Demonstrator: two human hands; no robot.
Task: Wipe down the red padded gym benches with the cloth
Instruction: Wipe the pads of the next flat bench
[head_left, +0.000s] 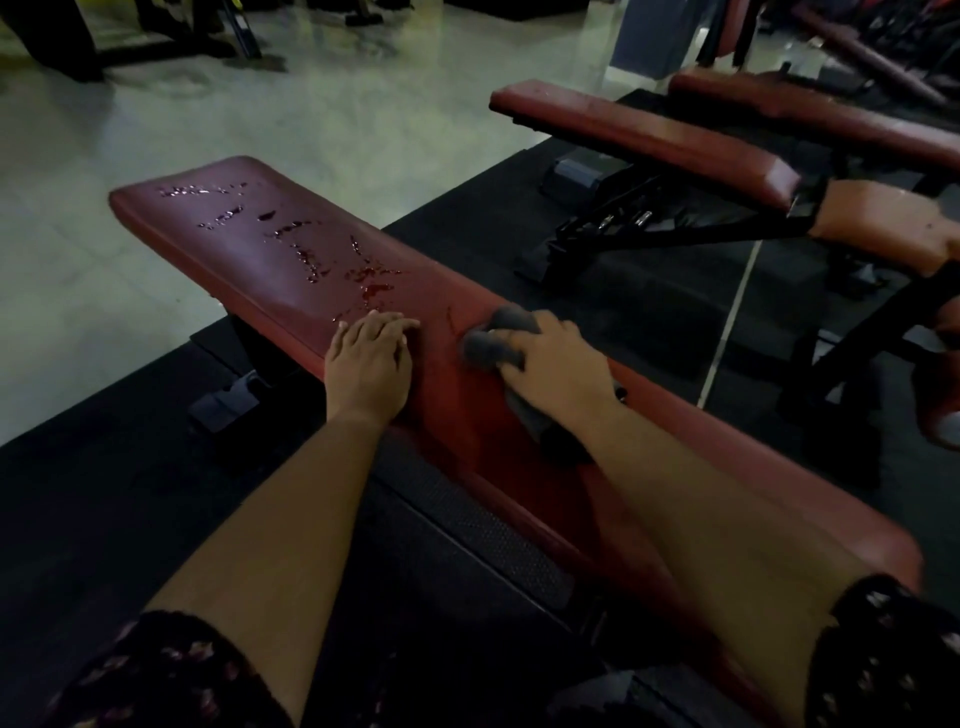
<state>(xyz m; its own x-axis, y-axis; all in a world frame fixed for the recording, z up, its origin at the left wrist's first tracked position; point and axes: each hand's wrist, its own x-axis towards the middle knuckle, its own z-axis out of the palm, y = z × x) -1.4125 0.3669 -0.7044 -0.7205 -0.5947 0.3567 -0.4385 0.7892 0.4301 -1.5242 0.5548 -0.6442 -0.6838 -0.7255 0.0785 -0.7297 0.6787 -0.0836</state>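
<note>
right grip (561, 358) clutching grey cloth (493, 347) on red bench (249, 260), left grip (371, 364) flat beside it, droplets (311, 257) beyond

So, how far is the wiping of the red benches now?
Early. The nearest bench looks dry on the part closer to the person, so that probably is wiped. The right hand holds the grey cloth on its middle; the left hand rests flat beside it. Drops lie on the far end, and the benches behind remain; whether those are wiped I cannot tell.
</note>
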